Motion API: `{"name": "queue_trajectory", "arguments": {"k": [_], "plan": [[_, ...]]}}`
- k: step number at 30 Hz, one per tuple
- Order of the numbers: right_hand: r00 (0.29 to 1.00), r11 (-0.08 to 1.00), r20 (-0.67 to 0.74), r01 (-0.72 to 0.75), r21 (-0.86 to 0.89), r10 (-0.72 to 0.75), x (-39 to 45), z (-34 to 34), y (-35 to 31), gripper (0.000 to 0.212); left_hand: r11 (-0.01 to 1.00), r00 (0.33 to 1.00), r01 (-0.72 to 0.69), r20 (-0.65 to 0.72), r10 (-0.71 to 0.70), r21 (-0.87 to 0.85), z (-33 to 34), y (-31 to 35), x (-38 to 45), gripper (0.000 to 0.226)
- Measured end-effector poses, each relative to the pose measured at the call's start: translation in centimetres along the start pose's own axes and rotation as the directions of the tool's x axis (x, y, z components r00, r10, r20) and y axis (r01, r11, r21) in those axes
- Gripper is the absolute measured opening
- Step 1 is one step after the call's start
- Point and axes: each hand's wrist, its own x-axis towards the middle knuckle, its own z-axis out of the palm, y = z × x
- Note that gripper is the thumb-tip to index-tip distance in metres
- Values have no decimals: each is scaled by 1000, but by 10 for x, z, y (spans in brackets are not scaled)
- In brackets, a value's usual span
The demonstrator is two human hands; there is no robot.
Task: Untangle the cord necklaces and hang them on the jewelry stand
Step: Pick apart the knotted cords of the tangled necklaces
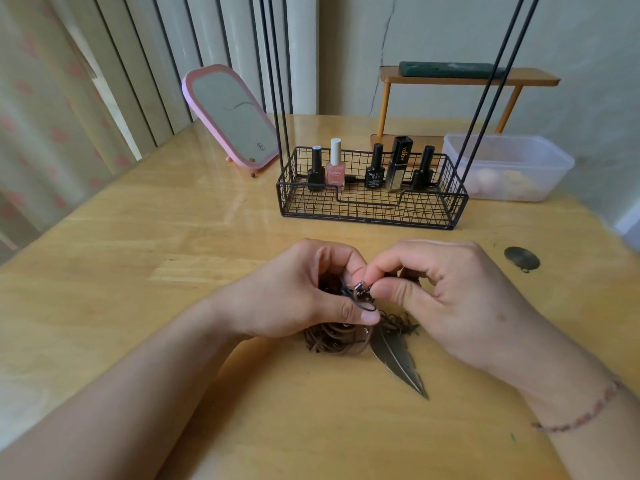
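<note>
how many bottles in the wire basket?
5, in a row along the back of the wire basket: black bottle, pink bottle, black, tilted gold-and-black one, black. None seems hidden.

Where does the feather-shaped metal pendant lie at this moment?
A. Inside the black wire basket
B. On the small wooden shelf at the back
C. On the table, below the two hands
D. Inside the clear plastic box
C: the feather pendant lies flat on the wooden table, beside the tangle of brown cords, just under the left hand and right hand.
</note>
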Motion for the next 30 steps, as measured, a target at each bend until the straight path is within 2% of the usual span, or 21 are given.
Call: {"name": "queue_trajectory", "arguments": {"k": [3,6,12,18,24,30], "plan": [[986,983,57,-160,92,156,1,-3,4,19,998,1000,-2,-22,0,-67,-3,-1,-1,14],[967,953,70,-252,168,244,2,-7,5,21,990,1000,-6,-23,2,-144,-8,-3,-2,11],[971,959,83,-234,160,223,0,-9,2,10,974,999,-34,-17,31,-224,-9,-4,-1,18],[965,966,46,-258,17,257,0,-9,4,10,981,998,-57,-18,55,-185,-10,-6,0,21],[979,986,126,-163,28,158,0,-8,1,18,922,996,-46,50,71,-385,-14,-3,-2,43],[978,987,147,-155,41,148,0,-9,1,12,935,992,-55,89,91,-349,-14,-3,-2,33]]}}
